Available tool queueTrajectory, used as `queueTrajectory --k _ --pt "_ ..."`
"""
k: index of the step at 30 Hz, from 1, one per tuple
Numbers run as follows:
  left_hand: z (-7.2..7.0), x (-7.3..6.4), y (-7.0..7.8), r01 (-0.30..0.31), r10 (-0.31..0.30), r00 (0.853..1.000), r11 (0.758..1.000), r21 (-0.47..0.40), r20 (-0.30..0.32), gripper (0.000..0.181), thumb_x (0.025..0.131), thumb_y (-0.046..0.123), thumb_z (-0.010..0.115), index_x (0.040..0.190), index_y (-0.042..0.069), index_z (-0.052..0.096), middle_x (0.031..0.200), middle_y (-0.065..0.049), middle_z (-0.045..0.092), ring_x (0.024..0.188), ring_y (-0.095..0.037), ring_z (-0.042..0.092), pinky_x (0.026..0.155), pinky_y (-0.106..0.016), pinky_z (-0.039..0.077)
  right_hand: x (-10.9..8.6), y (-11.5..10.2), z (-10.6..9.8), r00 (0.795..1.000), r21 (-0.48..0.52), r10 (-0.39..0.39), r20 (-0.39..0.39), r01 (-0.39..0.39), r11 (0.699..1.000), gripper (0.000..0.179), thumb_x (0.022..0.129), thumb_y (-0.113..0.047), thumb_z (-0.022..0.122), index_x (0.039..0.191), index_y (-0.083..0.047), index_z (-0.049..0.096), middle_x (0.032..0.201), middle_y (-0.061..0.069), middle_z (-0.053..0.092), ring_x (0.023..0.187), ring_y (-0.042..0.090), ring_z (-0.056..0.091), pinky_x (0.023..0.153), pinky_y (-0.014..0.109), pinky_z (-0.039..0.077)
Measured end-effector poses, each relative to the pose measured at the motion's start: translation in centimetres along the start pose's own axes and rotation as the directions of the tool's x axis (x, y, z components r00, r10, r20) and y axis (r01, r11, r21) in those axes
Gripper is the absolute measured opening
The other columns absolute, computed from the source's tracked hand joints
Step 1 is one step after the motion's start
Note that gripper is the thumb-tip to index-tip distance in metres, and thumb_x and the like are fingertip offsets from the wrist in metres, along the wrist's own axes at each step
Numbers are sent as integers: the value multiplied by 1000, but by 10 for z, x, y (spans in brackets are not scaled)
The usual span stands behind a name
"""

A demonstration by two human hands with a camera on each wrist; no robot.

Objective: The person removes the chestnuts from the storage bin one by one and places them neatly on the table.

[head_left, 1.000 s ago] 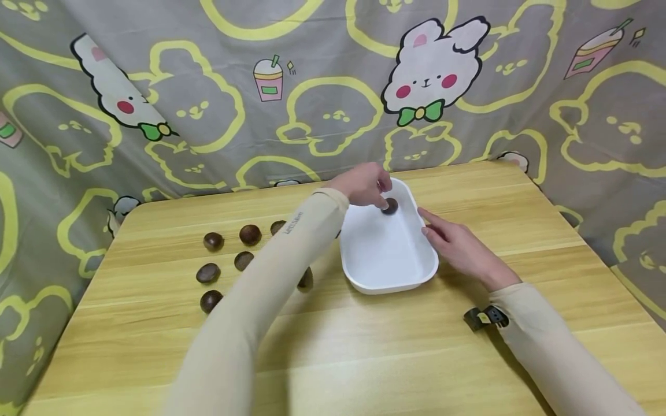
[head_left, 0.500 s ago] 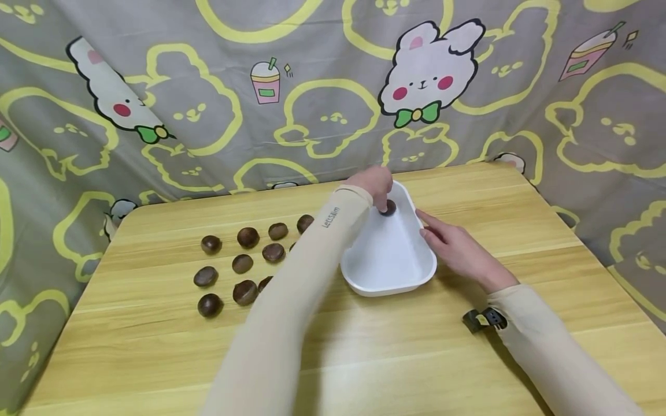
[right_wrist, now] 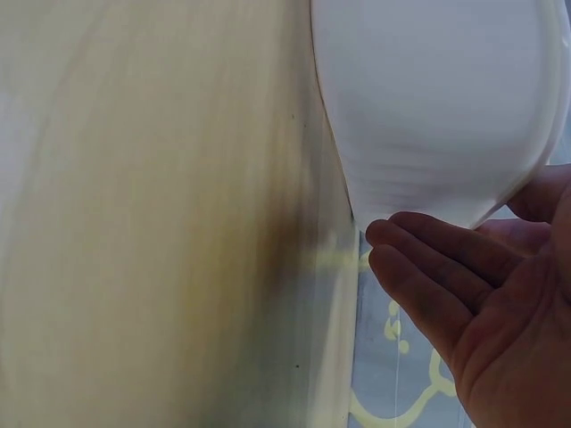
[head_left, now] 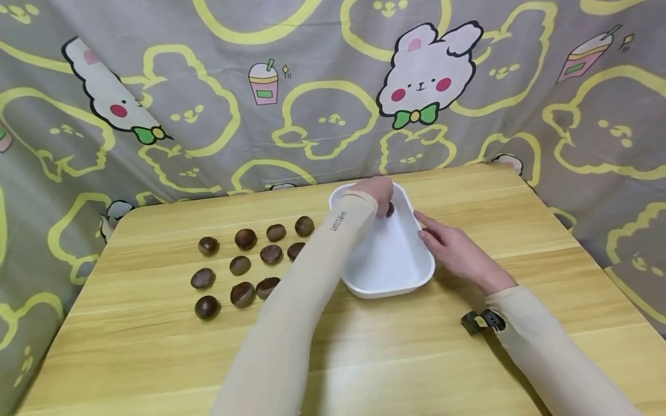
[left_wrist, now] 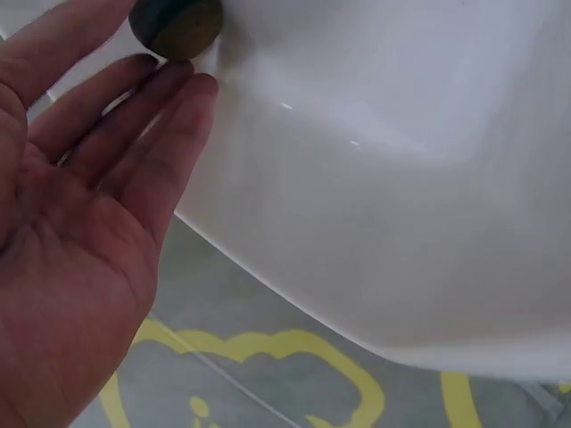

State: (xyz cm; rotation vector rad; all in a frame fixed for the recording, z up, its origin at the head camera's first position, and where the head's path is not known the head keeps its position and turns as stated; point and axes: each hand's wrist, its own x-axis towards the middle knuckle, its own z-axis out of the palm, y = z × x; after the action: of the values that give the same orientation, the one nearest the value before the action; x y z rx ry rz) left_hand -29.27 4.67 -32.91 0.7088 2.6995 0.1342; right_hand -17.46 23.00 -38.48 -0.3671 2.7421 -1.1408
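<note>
In the head view my left hand reaches down into the far end of a white tray. A brown chestnut shows partly past its fingers. The left wrist view has that chestnut pinched between the thumb and fingertips, close to the tray wall. My right hand rests at the tray's right side. In the right wrist view its fingers lie straight against the outer wall, with the thumb at the rim. Several chestnuts lie in rough rows on the table left of the tray.
The wooden table ends at a grey patterned curtain behind the tray. My left sleeve passes over the table and covers part of the area beside the chestnut rows. A dark strap is at the right wrist.
My left hand has moved slightly right and lower into the tray, so the chestnut is more covered. The left arm has swung right, revealing more chestnuts. My right hand stays at the tray.
</note>
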Motion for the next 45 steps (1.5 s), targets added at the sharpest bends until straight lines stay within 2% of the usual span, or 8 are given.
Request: queueTrajectory --k 5,10,16,21,32,36,41,45 --pt "4 0 1 -11 12 1000 999 32 -20 8 87 10 69 84 11 62 86 -2 64 76 -17 56 65 -27 44 2 -1 0 1000 -1 -12 2 12 1000 56 106 -37 40 156 -15 27 152 18 35 132 31 41 107 52 33" --pt "10 1 4 -26 26 999 1000 -9 -21 10 87 8 69 82 11 61 84 -2 64 74 -17 57 63 -27 44 1 -1 0 1000 0 -15 -3 15 1000 54 107 -34 41 156 -14 28 150 20 37 121 28 48 101 50 38" --pt "14 3 6 -53 53 998 999 -3 -21 15 87 7 69 80 10 57 80 -2 59 76 -17 56 67 -26 44 0 -2 1 1000 4 -24 -9 24 1000 54 107 -33 41 155 -13 28 149 21 38 120 28 47 102 50 38" --pt "15 2 6 -44 43 999 999 -12 -21 14 88 10 67 79 10 57 80 -2 58 77 -18 56 67 -28 45 -1 -2 1 1000 6 -27 -16 27 1000 54 107 -33 41 155 -13 29 147 22 41 113 28 50 97 48 40" --pt "16 -2 12 -16 15 999 999 30 33 9 86 9 68 82 12 61 84 -1 62 77 -17 57 64 -28 45 -5 3 2 999 0 -27 -31 27 1000 53 107 -31 42 155 -12 30 145 24 42 121 30 48 102 53 37" --pt "13 -4 12 -16 14 998 999 31 62 9 84 7 67 80 12 61 83 -2 61 74 -17 55 61 -27 43 -6 4 3 999 0 -28 -37 28 1000 53 106 -32 42 155 -12 31 145 24 42 119 31 49 101 53 38" --pt "2 -4 5 18 -13 991 999 -36 135 15 83 8 68 73 12 57 71 0 55 63 -15 48 55 -26 39 -3 3 2 999 -10 -28 -30 28 1000 54 106 -35 41 155 -14 30 148 21 39 130 33 43 106 53 34" --pt "-12 -4 -1 -7 22 986 996 -90 164 10 84 12 71 77 12 65 72 2 57 67 -13 48 58 -25 40 -1 2 -1 1000 -8 -14 -13 14 1000 55 106 -36 40 156 -16 28 150 20 37 131 32 42 106 53 34"
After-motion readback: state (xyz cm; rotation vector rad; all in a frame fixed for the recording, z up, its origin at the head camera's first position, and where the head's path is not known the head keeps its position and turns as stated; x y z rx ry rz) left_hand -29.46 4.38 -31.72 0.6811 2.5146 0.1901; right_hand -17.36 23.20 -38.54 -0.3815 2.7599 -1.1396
